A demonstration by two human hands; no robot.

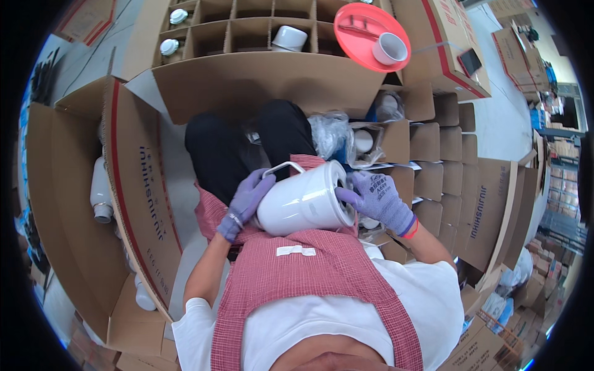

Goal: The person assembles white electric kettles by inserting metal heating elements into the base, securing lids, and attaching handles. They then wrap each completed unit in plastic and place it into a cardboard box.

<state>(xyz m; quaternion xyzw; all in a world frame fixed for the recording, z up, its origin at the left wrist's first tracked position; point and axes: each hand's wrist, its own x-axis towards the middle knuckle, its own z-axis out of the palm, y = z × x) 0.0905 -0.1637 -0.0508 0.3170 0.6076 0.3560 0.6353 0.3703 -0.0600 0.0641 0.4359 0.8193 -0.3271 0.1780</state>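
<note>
A white, glossy jug with a wire-like white handle lies tilted across my lap, its open end turned to the right. My left hand, in a purple knit glove, grips it at the base end, close to the handle. At the open end my right hand, gloved the same way, holds the rim, with the thumb at the opening. Inside the mouth some dark part shows, but I cannot make out what it is. A red apron covers my lap beneath the jug.
Ahead stands a divided carton with a white cup and white-capped bottles. A red tray holding another cup rests on its corner. Cardboard dividers and plastic-wrapped pieces lie right; an open box with white bottles stands left.
</note>
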